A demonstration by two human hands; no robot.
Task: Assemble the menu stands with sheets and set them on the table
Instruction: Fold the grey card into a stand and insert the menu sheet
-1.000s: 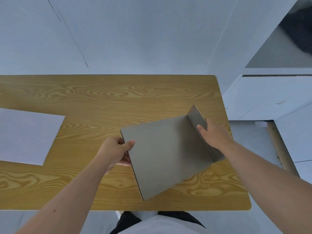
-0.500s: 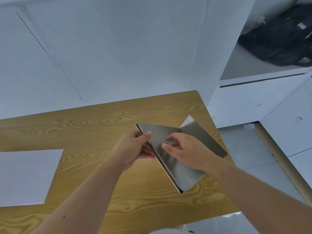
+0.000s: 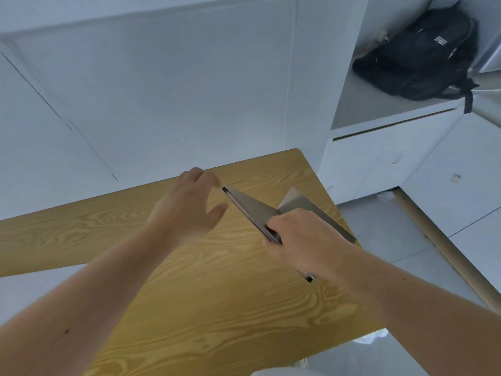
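A thin grey menu stand [image 3: 253,208] with a bent foot is held on edge above the right part of the wooden table [image 3: 217,294]. My right hand [image 3: 303,237] grips its near edge, fingers wrapped over the slot. My left hand [image 3: 187,204] hovers just left of the stand's far corner, fingers spread and off the stand. A white sheet [image 3: 35,280] lies on the table at the left, largely hidden by my left forearm.
White wall panels rise behind the table. To the right stands a white cabinet [image 3: 393,158] with a black backpack [image 3: 417,55] on its shelf. A wooden strip [image 3: 447,253] runs along the grey floor at the right.
My left hand has let go of the stand and opened beside it. The right hand now grips the stand's edge, turned more upright. The view has tilted up and to the right.
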